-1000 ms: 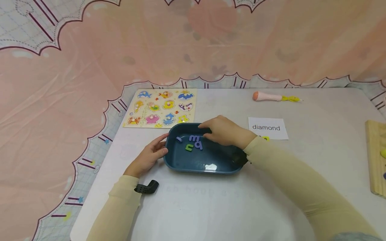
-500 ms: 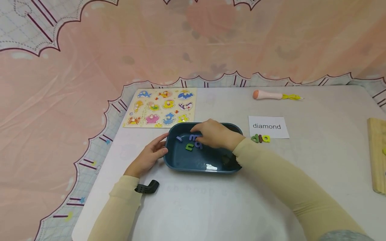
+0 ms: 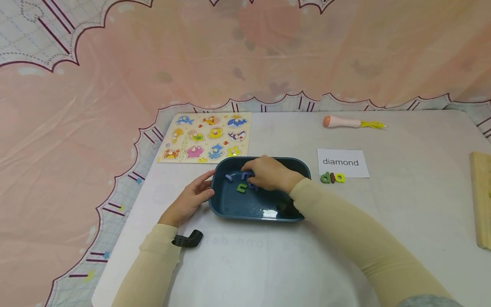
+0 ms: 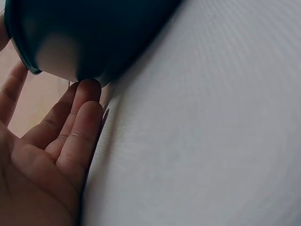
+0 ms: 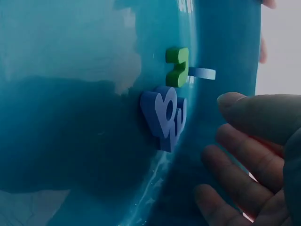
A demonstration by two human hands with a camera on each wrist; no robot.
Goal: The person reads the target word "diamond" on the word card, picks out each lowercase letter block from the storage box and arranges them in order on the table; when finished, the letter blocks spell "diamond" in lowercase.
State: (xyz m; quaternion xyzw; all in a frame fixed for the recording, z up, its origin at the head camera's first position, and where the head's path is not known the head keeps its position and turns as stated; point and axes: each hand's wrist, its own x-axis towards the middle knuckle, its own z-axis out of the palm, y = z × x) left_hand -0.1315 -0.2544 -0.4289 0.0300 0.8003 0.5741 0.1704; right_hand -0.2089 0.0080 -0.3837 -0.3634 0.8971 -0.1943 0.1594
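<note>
The left hand (image 3: 188, 200) rests loosely against the tub (image 3: 235, 208), maybe to steady it; the right hand (image 3: 270, 173), grip loose and empty, is near letters (image 5: 160, 114).

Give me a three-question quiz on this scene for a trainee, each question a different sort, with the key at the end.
1. True or false: the left hand touches the outside of the blue tray, and the right hand reaches inside it.

2. Multiple choice: what colour is the n-shaped letter piece in the tray?
A) red
B) green
C) orange

3. Fill in the gap: the white card on the table reads "____".

Key: 1. True. 2. B. 3. diamond.
</note>
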